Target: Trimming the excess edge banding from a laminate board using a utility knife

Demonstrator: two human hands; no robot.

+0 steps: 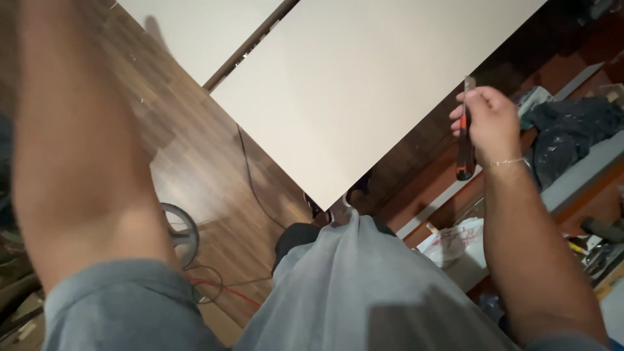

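the orange and black knife (465, 133) sits up at 2 o'clock, squeezed tight in the right hand (489, 120) beside the big white board (364, 91), and its blade could slip and cut (left hand out of sight, cannot tell), with a white printed bag (455, 242) at 4 o'clock.

The right hand (489, 120) is holding a utility knife (465, 133) showing an orange and black handle with a grey blade. The large panel (364, 91) is showing plain off-white. The floor (195, 162) is showing dark brown wood grain. The shirt (351, 292) is showing plain grey, and a red cable (224, 292) is lying beside it.
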